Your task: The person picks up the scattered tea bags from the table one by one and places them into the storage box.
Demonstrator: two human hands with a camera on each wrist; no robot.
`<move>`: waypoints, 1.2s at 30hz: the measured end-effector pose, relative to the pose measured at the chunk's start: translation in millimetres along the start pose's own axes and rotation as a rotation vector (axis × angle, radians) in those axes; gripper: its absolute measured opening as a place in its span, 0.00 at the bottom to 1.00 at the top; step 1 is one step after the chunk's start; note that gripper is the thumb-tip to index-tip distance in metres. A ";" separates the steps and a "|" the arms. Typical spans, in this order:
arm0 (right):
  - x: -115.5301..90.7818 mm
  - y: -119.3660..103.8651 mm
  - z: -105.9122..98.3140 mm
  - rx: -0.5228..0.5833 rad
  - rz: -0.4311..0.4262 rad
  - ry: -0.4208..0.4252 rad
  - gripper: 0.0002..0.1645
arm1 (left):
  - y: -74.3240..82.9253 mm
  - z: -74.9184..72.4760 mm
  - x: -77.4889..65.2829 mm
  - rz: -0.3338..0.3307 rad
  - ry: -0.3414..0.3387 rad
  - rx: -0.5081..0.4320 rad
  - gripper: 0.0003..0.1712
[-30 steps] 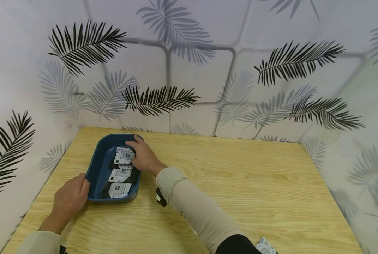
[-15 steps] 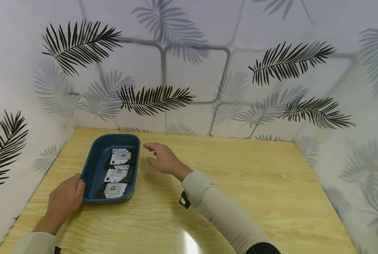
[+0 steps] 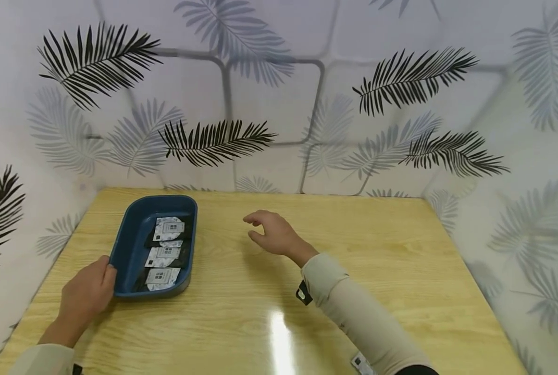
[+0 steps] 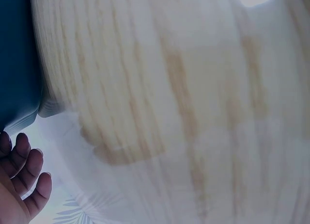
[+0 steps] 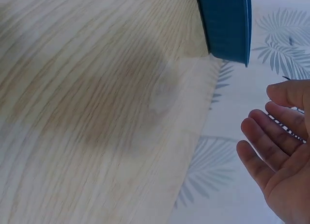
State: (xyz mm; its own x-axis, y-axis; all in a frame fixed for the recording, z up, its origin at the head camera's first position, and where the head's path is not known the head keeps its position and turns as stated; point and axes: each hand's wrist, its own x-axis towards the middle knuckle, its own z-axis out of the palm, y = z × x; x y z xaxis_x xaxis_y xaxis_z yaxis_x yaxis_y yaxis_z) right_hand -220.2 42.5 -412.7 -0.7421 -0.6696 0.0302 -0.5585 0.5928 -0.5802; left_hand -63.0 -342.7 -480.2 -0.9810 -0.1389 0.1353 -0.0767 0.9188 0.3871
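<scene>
A dark blue rectangular tray [image 3: 131, 247] with raised sides is at the left of the table. Flat white-and-black packets [image 3: 163, 255] with printed labels lie in a column along its right side. My left hand [image 3: 88, 289] grips the tray's near left corner, thumb along the rim; the left wrist view shows its fingers [image 4: 30, 170] beside the tray wall. My right hand [image 3: 279, 234] is to the right of the tray, over the table, with nothing in it. In the right wrist view its fingers [image 5: 266, 136] are spread and loosely bent, apart from the tray wall [image 5: 225, 27].
Another packet [image 3: 363, 363] lies near the front of the table [image 3: 377, 250], partly hidden by my right sleeve [image 3: 368, 312]. A leaf-patterned backdrop [image 3: 279, 104] rises behind the table's far edge and at its sides.
My right hand has let go at the packets, left the tray and moved right across the table. My left hand keeps its grip on the tray corner. The head view has shifted slightly.
</scene>
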 end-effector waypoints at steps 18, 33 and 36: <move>-65.2 54.2 -30.1 -0.066 0.121 0.047 0.21 | 2.3 0.6 -2.4 -0.003 0.003 -0.009 0.16; -94.1 72.5 -41.7 -0.092 0.194 0.048 0.20 | 1.2 -0.1 -1.1 0.022 0.024 -0.019 0.16; -104.7 78.7 -45.7 -0.102 0.212 0.044 0.19 | 2.7 -2.3 0.6 0.025 0.018 -0.017 0.16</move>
State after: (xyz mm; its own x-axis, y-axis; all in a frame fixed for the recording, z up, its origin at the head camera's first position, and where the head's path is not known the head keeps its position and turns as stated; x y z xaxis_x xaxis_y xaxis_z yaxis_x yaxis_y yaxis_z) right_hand -203.3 179.8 -424.4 -0.8610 -0.5063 -0.0474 -0.4210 0.7620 -0.4921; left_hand -63.4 -341.1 -477.0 -0.9792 -0.1231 0.1611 -0.0494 0.9156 0.3990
